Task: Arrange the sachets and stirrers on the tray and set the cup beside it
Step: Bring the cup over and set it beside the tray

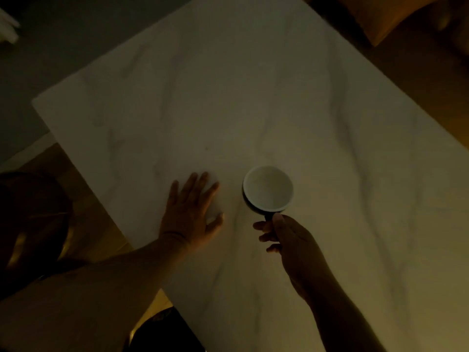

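A cup (267, 190), white inside and dark outside, stands upright and empty on the pale marble table (253, 97). My right hand (286, 240) is just below it, thumb and fingers pinched on its dark handle. My left hand (191, 212) lies flat on the table to the left of the cup, fingers spread, over a small pale thing that is mostly hidden under the palm. The light is dim. No tray, sachets or stirrers show in the head view.
The table's left edge runs diagonally past my left forearm, with wooden floor (101, 229) beyond it. A dark rounded object (33, 219) sits at the far left. An orange shape (380, 19) lies past the table's top right edge.
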Demonstrator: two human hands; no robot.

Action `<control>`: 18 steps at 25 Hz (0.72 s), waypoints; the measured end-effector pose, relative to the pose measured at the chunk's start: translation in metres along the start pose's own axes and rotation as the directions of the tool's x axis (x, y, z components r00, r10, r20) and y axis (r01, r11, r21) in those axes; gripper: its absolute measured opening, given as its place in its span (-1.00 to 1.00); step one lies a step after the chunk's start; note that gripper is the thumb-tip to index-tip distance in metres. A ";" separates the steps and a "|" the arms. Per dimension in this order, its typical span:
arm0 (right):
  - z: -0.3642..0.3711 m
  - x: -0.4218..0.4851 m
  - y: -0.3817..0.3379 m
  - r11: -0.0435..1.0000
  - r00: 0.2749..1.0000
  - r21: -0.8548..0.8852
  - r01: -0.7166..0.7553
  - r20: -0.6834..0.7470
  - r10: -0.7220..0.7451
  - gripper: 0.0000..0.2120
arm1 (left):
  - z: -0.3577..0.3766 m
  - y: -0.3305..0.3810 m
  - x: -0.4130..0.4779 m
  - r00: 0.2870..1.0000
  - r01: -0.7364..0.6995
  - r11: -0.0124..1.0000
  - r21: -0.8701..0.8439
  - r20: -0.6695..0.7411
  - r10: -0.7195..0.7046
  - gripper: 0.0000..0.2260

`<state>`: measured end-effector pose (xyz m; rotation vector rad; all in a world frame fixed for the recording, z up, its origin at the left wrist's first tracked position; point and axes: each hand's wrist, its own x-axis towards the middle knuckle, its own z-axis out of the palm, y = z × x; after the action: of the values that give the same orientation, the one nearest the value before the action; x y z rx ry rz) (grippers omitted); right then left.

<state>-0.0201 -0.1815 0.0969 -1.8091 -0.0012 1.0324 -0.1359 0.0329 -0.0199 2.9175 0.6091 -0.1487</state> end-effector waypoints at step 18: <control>-0.172 -0.237 0.230 0.825 0.835 0.565 0.007 -0.458 0.306 -0.67 | 0.042 0.307 -0.057 0.745 -0.661 0.747 0.070 0.178 0.643 -0.32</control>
<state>-0.1587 -0.5271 0.0962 -1.5058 0.7337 0.5158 -0.0665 -0.2744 -0.0125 3.0015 -0.4894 -0.3096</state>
